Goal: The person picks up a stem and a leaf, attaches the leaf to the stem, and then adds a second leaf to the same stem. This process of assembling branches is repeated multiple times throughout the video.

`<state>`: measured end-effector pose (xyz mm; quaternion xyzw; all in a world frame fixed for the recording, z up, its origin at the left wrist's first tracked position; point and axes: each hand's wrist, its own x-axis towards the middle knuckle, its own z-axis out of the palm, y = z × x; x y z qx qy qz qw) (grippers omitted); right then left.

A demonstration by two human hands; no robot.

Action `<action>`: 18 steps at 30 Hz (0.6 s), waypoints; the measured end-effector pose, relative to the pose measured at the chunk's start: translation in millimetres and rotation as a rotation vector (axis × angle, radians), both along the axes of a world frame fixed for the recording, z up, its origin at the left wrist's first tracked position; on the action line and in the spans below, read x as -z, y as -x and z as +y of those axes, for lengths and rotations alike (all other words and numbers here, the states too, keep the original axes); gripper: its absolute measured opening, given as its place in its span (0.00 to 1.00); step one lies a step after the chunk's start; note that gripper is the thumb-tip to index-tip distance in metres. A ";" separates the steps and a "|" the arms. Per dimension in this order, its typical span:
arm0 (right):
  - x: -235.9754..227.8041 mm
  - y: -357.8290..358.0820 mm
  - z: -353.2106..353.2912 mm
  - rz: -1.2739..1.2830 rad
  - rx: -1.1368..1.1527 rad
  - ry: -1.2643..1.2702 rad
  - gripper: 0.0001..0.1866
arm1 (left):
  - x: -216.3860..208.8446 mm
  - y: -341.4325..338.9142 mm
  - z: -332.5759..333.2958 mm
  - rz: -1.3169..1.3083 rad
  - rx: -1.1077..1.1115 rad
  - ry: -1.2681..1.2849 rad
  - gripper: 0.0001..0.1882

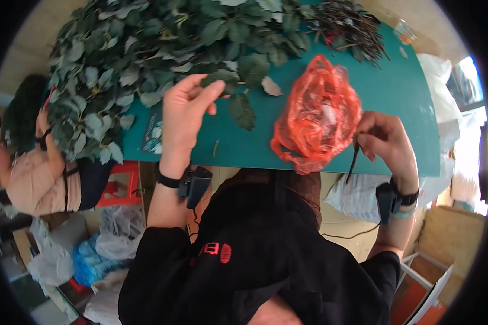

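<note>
Centre: leafy sprig [241,111] pinched in left hand's [185,111] grip, likely for steadying; right: dark stem [353,162] pinched by right hand [384,138].

A small, cluttered handwork workshop, by the look of it.
A green table [401,103] carries a big heap of leafy sprigs [141,51] at eleven o'clock and a pile of brown stems [358,30] at one; a co-worker [38,181] is at nine by a red stool [126,181], plastic bags [95,260] crowd eight, and a pale sack [436,73] shows at two.
</note>
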<state>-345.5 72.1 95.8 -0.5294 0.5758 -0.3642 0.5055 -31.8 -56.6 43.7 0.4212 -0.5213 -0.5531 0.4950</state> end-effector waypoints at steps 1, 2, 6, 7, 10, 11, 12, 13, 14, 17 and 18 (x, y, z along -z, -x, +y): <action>1.4 -4.5 3.3 -0.038 0.040 0.028 0.02 | 2.7 -1.3 1.1 0.008 0.017 -0.008 0.09; 2.0 -9.2 3.5 -0.046 0.026 0.028 0.02 | 4.9 -1.8 2.2 0.018 0.039 -0.017 0.10; 2.8 -33.3 1.3 -0.123 0.094 0.110 0.02 | 12.8 -17.1 9.6 -0.002 0.063 -0.028 0.11; 1.8 -37.8 -0.2 -0.144 0.082 0.112 0.02 | 13.4 -19.1 9.6 -0.009 0.077 -0.030 0.12; 0.3 -47.7 -2.2 -0.181 0.043 0.112 0.02 | 7.2 -32.9 -0.8 -0.288 0.255 -0.014 0.13; 1.0 -50.4 -1.4 -0.190 0.032 0.114 0.02 | 6.3 -35.8 -3.5 -0.428 0.341 -0.008 0.13; 2.3 -53.4 -1.0 -0.201 0.020 0.116 0.02 | 7.0 -35.8 -5.2 -0.424 0.334 -0.010 0.13; 3.2 -55.8 -0.5 -0.213 0.008 0.118 0.02 | 8.3 -33.4 -6.5 -0.546 0.208 0.178 0.13; 3.8 -57.6 0.5 -0.210 0.001 0.114 0.02 | 9.6 -31.1 -7.0 -0.665 0.078 0.365 0.12; 5.5 -60.0 5.5 -0.199 0.008 0.091 0.03 | 3.6 -33.2 2.9 -0.825 -0.121 0.553 0.13; 5.8 -60.1 7.1 -0.196 0.016 0.088 0.03 | -0.8 -33.1 8.6 -0.867 -0.179 0.560 0.15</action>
